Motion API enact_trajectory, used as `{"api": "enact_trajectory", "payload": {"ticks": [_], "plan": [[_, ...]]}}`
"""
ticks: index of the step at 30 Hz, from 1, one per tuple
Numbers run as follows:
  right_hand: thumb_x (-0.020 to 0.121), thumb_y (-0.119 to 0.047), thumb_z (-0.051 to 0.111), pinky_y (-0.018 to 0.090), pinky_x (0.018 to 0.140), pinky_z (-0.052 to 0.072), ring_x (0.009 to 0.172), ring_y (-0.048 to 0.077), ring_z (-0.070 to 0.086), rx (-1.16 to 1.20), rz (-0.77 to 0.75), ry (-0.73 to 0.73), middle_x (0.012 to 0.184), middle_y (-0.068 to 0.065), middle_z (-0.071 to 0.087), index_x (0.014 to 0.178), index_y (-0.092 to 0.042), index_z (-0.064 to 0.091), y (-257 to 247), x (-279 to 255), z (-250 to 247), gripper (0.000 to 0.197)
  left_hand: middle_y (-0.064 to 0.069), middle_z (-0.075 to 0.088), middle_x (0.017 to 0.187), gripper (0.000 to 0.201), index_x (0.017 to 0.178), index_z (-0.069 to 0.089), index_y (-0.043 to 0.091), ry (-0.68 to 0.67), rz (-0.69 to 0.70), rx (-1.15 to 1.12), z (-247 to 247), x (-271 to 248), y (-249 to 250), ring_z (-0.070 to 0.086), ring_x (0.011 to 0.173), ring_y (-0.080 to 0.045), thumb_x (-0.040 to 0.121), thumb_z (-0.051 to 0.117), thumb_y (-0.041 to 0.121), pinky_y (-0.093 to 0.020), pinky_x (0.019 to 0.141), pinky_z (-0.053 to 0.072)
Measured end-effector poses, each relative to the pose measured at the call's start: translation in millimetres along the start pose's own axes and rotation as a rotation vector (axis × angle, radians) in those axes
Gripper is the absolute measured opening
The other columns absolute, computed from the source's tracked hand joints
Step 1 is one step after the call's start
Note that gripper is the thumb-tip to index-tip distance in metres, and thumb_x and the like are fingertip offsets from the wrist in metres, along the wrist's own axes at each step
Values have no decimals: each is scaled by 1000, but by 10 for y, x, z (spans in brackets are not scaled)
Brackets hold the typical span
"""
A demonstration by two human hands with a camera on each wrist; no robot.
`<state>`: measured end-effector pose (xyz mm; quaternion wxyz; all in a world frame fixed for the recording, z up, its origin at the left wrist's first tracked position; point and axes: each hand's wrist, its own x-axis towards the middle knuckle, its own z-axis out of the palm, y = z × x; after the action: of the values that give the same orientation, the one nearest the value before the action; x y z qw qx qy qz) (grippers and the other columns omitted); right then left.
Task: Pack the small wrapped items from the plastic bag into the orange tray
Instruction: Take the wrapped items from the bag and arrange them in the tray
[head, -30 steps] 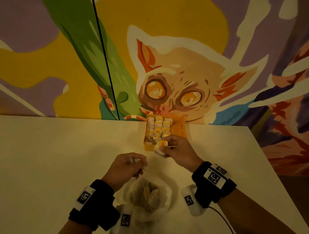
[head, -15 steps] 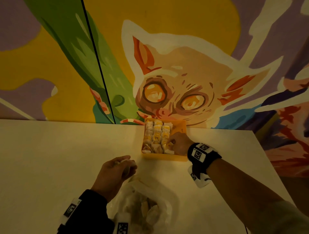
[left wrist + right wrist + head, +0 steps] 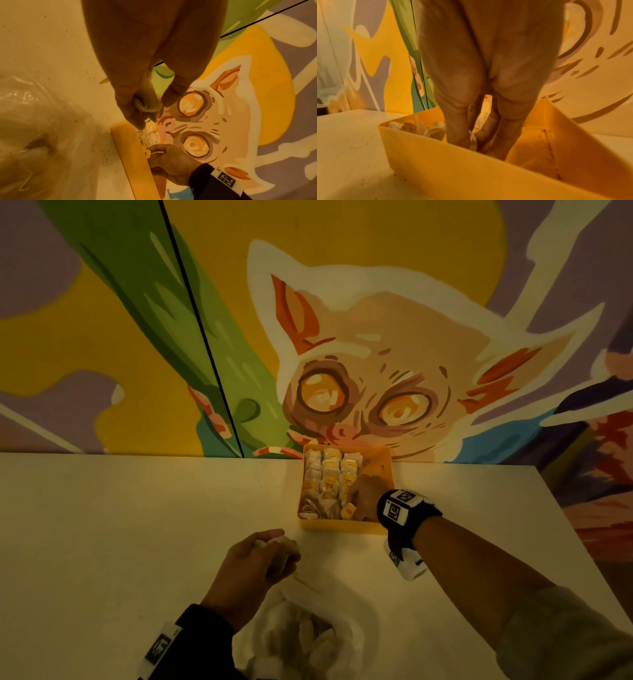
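The orange tray (image 3: pixel 342 529) stands at the table's far edge against the wall, with rows of small yellow-and-white wrapped items (image 3: pixel 330 474) filling its left part. My right hand (image 3: pixel 353 501) reaches down into the tray's near middle. There its thumb and fingers pinch a wrapped item (image 3: pixel 473 140) low against the front wall (image 3: pixel 453 170). My left hand (image 3: pixel 284 546) hovers between tray and bag, pinching another pale wrapped item (image 3: pixel 145 106). The clear plastic bag (image 3: pixel 308 638) lies open near me with more items inside.
A painted mural wall (image 3: pixel 376 354) rises directly behind the tray. The tray's right part (image 3: pixel 539 148) shows bare floor. The table's right edge (image 3: pixel 565 525) runs diagonally close to my right arm. Pale tabletop (image 3: pixel 120 542) stretches away to the left.
My right hand carried its wrapped item from the tray's near edge down into the tray. My left hand stayed above the bag, still holding its item.
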<state>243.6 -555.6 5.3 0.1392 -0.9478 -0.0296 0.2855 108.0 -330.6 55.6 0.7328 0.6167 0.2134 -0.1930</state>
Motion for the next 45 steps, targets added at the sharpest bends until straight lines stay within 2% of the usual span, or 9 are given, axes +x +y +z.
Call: {"api": "enact_trajectory", "payload": {"ticks": [5,9,12,15,19,22,30,38,45], "plan": [[80,-21,76,29,72,50,96,24,63,287,58,125,105,6,64,102,-13,65,70,-87,-17,25,-21,70,102,19,102,67,-3,-57,-1,-64,6,-59,52,68,98,-32,90,52,-1,-31,76,58],[90,-21,65,21,69,46,90,14,61,521,-113,308,96,-6,65,90,-22,65,-98,-492,-22,1,-23,70,100,26,107,64,-5,-80,-42,-233,87,-153,135,69,94,-36,96,46,9,-40,81,56],[92,-24,64,20,65,52,82,12,65,866,-244,58,93,-7,67,94,-25,67,-371,-956,60,3,-24,70,93,33,107,63,-8,-124,-79,-274,128,-227,174,66,89,-35,97,42,16,-42,82,54],[90,-22,66,38,79,58,96,27,68,1157,-317,-227,112,4,67,114,-19,64,-554,-1309,164,24,-21,70,86,33,95,67,-6,-159,-79,-305,162,-297,189,68,78,-28,96,42,16,-39,73,56],[77,-18,81,26,74,56,98,15,63,950,-464,90,113,-2,59,103,-24,62,-635,-1440,394,33,-18,65,79,33,87,66,-10,-182,-77,-296,143,-362,175,61,60,-22,93,43,13,-37,68,48],[81,-16,77,25,62,54,78,17,66,957,-407,240,105,0,60,91,-27,64,-670,-1479,464,19,-21,71,95,33,90,72,-4,-148,-40,-234,101,-375,146,70,83,-31,96,43,11,-42,75,58],[81,-14,76,27,61,56,62,21,69,1112,-310,258,81,2,67,79,-11,64,-611,-1627,442,12,-23,70,101,18,101,69,-7,-126,14,-91,-17,-401,33,70,89,-35,93,53,-2,-36,73,60],[86,2,66,39,67,60,73,38,71,1364,-275,321,88,29,67,84,-1,50,-607,-1735,354,16,-24,72,93,13,97,70,-6,14,78,-14,-115,-351,-97,70,83,-35,87,64,-3,-29,64,59],[87,1,66,37,73,61,79,32,73,1408,-303,413,100,19,66,100,4,56,-728,-1806,346,17,-22,73,86,10,94,70,-4,126,95,-53,-94,-287,-175,72,79,-34,86,64,-6,-34,64,61]]}}
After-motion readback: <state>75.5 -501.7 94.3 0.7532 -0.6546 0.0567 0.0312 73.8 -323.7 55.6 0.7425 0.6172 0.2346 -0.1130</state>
